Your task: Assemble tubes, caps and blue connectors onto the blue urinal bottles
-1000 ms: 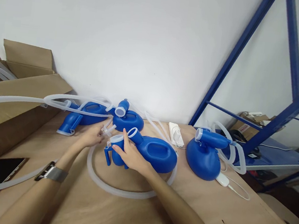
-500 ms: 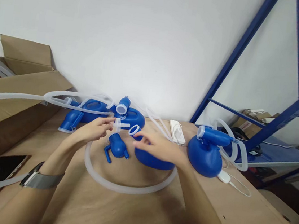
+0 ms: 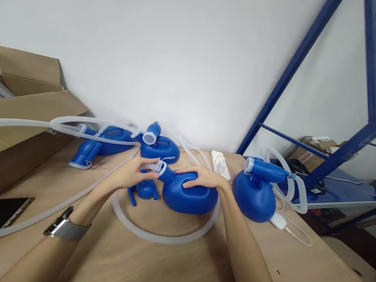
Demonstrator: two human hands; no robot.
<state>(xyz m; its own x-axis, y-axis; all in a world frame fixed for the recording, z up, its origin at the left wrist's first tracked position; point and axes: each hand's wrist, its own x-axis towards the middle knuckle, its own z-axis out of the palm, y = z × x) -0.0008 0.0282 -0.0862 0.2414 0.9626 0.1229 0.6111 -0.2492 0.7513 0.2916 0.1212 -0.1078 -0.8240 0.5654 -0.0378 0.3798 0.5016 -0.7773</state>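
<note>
Tubing (image 3: 162, 239) curves before the blue bottle (image 3: 187, 201), right hand (image 3: 206, 178) gripping it, left hand (image 3: 132, 173) pinching a clear cap (image 3: 160, 167).

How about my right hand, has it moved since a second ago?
Yes: your right hand has moved rightward, closer to the white power strip, onto the blue bottle.
</note>
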